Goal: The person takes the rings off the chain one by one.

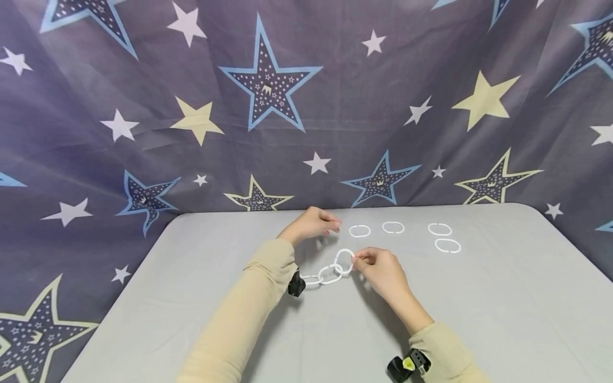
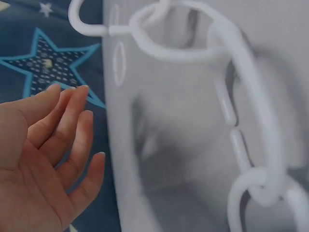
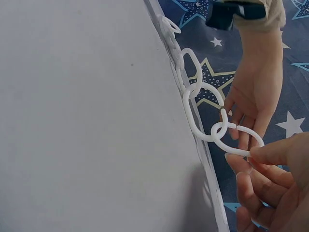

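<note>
A chain of white plastic oval links hangs between the arms, just above the grey table. My right hand pinches the chain's end link between thumb and fingertips. In that link a small gap shows in the right wrist view. My left hand is beyond the chain, near the table's back edge, its fingers loosely bent and nothing held. The left wrist view shows the chain large and close to the camera, apart from the left hand. Part of the chain is hidden behind the left wrist's black camera.
Several loose white links lie toward the back of the grey table: one link right of the left hand, another link beside it, and a pair farther right, including the front link. A star-patterned curtain stands behind.
</note>
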A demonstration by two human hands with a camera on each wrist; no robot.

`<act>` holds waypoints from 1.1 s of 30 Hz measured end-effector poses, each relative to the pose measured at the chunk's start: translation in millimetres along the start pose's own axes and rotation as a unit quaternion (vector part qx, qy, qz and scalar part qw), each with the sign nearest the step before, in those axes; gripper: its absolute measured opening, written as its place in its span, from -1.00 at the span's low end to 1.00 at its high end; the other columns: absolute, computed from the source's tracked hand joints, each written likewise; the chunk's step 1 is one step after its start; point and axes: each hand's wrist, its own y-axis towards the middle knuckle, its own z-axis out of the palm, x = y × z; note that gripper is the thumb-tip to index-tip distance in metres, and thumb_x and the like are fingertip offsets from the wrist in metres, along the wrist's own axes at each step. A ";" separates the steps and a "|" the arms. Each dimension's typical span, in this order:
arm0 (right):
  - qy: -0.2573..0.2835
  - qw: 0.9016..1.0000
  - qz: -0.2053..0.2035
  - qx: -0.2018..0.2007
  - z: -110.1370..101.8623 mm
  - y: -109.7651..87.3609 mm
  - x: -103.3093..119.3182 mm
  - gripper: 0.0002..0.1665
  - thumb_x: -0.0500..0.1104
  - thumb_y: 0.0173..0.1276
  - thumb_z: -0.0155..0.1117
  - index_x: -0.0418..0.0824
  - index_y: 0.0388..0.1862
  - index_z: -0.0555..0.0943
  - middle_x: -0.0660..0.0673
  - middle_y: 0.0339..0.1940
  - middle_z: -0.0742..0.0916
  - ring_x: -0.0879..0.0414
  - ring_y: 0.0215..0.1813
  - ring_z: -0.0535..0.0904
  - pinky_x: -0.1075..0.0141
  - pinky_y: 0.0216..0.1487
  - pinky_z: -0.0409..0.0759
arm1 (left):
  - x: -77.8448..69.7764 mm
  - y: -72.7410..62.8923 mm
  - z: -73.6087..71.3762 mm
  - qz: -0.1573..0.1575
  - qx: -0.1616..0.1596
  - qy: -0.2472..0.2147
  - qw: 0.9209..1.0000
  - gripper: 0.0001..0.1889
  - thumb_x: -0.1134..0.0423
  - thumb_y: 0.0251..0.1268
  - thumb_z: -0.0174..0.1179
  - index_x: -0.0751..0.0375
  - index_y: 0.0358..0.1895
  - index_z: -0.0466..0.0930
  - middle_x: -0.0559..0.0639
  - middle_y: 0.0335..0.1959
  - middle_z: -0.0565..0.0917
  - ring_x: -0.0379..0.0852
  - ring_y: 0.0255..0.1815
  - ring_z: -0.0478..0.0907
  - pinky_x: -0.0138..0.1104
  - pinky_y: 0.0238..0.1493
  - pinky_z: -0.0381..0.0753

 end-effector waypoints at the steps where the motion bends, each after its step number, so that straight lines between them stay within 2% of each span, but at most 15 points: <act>1: 0.000 1.000 0.000 0.001 0.4 -0.1 -0.1 -0.88 -0.18 0.26 0.39 -0.21 -0.28 0.76 -0.02 -0.45 0.78 0.22 -0.47 0.60 0.22 -0.34 0.50 | -0.7 -3.7 0.0 0.001 0.005 -0.004 1.000 -0.70 0.32 0.45 0.14 0.48 0.08 0.62 0.24 -0.11 0.74 0.21 -0.05 0.66 -0.11 0.08 0.58; 7: 0.003 1.000 -0.001 0.004 3.8 -0.9 -2.8 -0.89 -0.19 0.25 0.39 -0.20 -0.29 0.76 -0.02 -0.45 0.78 0.22 -0.50 0.58 0.23 -0.36 0.49 | -1.4 -25.9 1.0 0.023 0.019 -0.014 0.999 -0.69 0.31 0.43 0.17 0.47 0.10 0.61 0.24 -0.05 0.72 0.24 0.00 0.65 -0.22 0.03 0.61; 9: 0.003 1.000 -0.001 0.005 4.2 -1.0 -3.4 -0.89 -0.19 0.25 0.39 -0.20 -0.29 0.76 -0.02 -0.45 0.78 0.22 -0.50 0.58 0.23 -0.37 0.49 | -0.8 -32.9 0.1 0.035 0.014 0.006 0.999 -0.70 0.30 0.42 0.18 0.45 0.09 0.62 0.23 -0.03 0.71 0.18 0.02 0.65 -0.28 0.02 0.60; 12: 0.002 1.000 -0.002 0.004 3.9 -0.8 -3.7 -0.89 -0.18 0.26 0.39 -0.20 -0.28 0.76 -0.02 -0.45 0.78 0.22 -0.50 0.58 0.23 -0.36 0.49 | -0.8 -44.7 -2.5 0.051 0.007 0.052 0.997 -0.71 0.29 0.42 0.17 0.41 0.08 0.64 0.19 -0.02 0.71 0.08 0.02 0.65 -0.26 0.07 0.57; 15: -0.001 1.000 -0.003 0.003 3.2 -0.2 -3.7 -0.88 -0.18 0.25 0.39 -0.19 -0.28 0.76 -0.02 -0.44 0.78 0.21 -0.49 0.58 0.22 -0.35 0.50 | -0.4 -56.2 -3.9 0.053 -0.002 0.084 0.995 -0.71 0.25 0.42 0.18 0.35 0.08 0.65 0.11 -0.05 0.71 -0.02 0.00 0.63 -0.23 0.11 0.54; 18: -0.004 1.000 -0.006 0.000 2.5 0.3 -3.7 -0.88 -0.17 0.25 0.39 -0.19 -0.28 0.76 -0.03 -0.44 0.79 0.21 -0.48 0.59 0.21 -0.35 0.50 | -0.8 -68.7 -3.3 0.037 -0.015 0.096 0.995 -0.70 0.21 0.41 0.19 0.31 0.08 0.66 0.05 -0.12 0.71 -0.06 -0.07 0.62 -0.18 0.10 0.53; 23: -0.003 1.000 -0.007 0.006 1.6 0.4 -4.6 -0.87 -0.17 0.27 0.38 -0.20 -0.27 0.75 -0.03 -0.43 0.78 0.20 -0.47 0.59 0.21 -0.37 0.50 | -0.6 -87.4 -0.1 -0.011 -0.028 0.109 0.994 -0.68 0.14 0.40 0.21 0.20 0.10 0.66 -0.06 -0.15 0.69 -0.14 -0.14 0.60 -0.14 0.06 0.52; 33: 0.001 1.000 -0.014 0.004 2.2 -0.4 -3.7 -0.87 -0.17 0.28 0.37 -0.20 -0.28 0.76 -0.02 -0.43 0.79 0.19 -0.41 0.63 0.19 -0.28 0.51 | 9.3 -105.8 4.4 -0.038 -0.057 0.095 0.993 -0.69 0.13 0.37 0.24 0.18 0.07 0.67 -0.10 -0.18 0.69 -0.16 -0.15 0.58 -0.11 0.06 0.51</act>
